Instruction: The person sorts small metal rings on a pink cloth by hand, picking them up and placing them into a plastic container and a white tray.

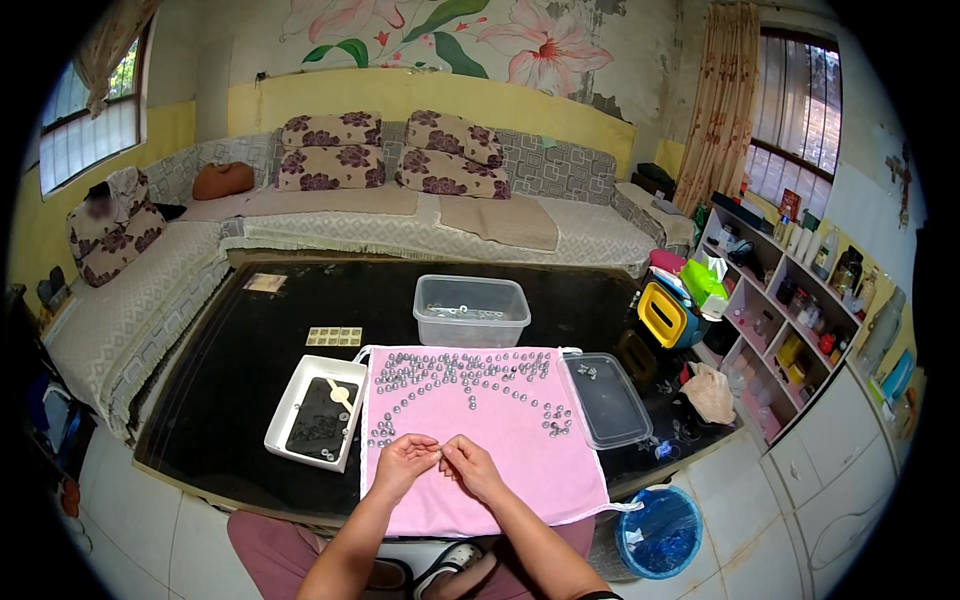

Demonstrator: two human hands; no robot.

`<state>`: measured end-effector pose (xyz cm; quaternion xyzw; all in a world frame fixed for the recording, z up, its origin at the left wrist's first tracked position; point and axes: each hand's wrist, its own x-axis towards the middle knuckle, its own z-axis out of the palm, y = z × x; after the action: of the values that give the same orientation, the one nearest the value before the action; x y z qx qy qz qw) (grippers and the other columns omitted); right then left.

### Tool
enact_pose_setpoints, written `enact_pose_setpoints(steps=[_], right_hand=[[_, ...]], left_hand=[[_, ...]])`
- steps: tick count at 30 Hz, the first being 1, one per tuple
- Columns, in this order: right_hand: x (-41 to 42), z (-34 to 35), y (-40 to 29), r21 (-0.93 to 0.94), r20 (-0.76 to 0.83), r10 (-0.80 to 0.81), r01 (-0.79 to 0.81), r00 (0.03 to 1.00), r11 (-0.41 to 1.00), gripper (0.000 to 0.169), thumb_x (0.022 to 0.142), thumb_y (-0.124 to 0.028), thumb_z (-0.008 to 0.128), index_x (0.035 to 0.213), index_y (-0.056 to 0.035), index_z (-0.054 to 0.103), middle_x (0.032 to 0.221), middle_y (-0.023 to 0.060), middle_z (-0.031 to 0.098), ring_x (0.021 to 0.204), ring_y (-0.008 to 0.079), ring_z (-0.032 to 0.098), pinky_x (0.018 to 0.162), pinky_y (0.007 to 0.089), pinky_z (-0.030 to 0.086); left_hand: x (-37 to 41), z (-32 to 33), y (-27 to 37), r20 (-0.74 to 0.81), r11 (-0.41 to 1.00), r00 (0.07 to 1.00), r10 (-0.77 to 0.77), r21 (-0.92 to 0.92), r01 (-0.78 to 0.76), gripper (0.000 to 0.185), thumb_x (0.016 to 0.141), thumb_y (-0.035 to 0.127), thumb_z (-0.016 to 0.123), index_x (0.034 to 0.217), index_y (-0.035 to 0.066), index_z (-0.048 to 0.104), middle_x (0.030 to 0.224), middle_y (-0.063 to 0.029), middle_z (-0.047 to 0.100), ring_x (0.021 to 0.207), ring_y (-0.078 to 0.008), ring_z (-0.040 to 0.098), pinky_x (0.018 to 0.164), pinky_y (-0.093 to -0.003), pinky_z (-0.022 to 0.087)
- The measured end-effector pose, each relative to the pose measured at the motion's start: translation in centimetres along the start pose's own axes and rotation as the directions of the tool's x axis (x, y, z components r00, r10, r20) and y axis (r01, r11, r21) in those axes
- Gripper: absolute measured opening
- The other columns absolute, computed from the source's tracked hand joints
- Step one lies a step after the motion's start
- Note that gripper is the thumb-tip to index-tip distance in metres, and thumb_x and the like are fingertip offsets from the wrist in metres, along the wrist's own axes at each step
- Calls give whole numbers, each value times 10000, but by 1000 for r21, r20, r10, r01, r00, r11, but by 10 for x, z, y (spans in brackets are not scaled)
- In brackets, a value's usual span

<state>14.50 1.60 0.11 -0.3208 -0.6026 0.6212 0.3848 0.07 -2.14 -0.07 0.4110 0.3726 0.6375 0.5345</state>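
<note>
My left hand (409,459) and my right hand (471,463) meet at their fingertips over the near part of a pink cloth (487,501) with white edging. Pinched between them is a small piece, mostly hidden by the fingers and too small to identify. Beyond the hands, many small silvery domed pieces (451,367) lie on the cloth, dense at the far edge and in arcs down both sides. On the left stands a white tray (279,431) holding a pale spoon (340,394) and several small round pieces. A transparent plastic lid (611,409) bearing a few silvery pieces lies on the right.
A clear plastic box (472,330) with small items inside stands behind the cloth on the black table (225,382). Further right are a yellow-and-blue container (664,313), a green tissue pack (705,283) and shelves (787,315). A blue-lined bin (660,536) stands on the floor.
</note>
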Motion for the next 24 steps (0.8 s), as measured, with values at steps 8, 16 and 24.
enact_pose_setpoints(steps=[8,16,24], right_hand=[[-1,3,-2,-214,-29,-39,32,999,976,293,893,-277,448,725,-45,506,573,19,520,519,84,493,497,221,406],[1,4,3,-212,-24,-31,25,999,977,417,897,-354,399,645,-44,517,530,27,507,490,110,485,491,248,395],[1,-1,6,-244,30,-2,9,1000,970,446,895,-379,388,635,-44,525,520,28,509,484,112,483,491,248,389]], left_hand=[[-1,2,2,-8,999,1000,15,36,-14,200,729,-51,623,910,-11,549,859,-65,578,785,-100,562,727,-208,473],[-1,-2,-1,-4,999,1000,25,35,-25,185,748,-39,614,920,-20,550,862,-67,587,794,-101,567,718,-207,474],[-1,-1,0,-3,1000,1000,2,2,-2,194,738,-51,613,916,-12,544,865,-75,579,792,-112,567,741,-218,479]])
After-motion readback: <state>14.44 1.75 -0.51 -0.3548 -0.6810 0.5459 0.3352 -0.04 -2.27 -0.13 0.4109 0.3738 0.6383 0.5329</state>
